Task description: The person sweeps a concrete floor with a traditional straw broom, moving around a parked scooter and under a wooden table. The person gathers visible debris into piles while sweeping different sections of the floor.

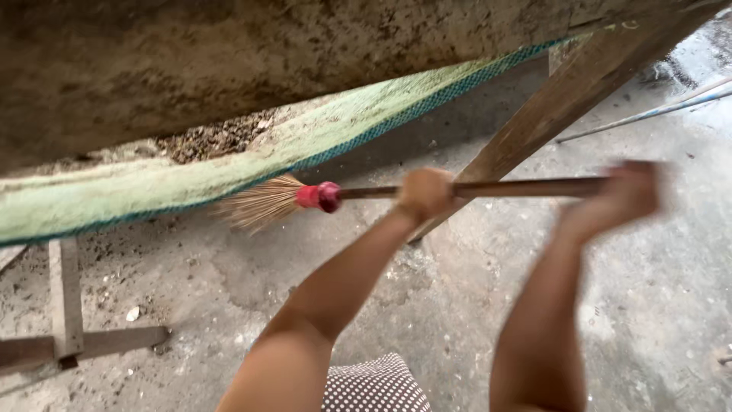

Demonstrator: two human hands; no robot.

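Observation:
Both of my hands grip a broom with a dark wooden handle (518,188) held nearly level across the middle of the view. My left hand (424,192) is closed on the handle near the red binding (320,196). My right hand (621,194), blurred by motion, holds the handle's far end. The straw bristles (259,202) fan out to the left and touch the edge of a green mesh net (229,164) that hangs beneath a rough concrete slab (229,53). Dark debris (213,137) lies on the net just above the bristles.
A slanted wooden beam (564,99) crosses behind the broom handle. Wooden supports (65,297) stand at the lower left on the dusty concrete floor (442,305). Thin pipes (656,111) lie on the wet floor at the upper right. Dotted fabric (374,389) shows at the bottom.

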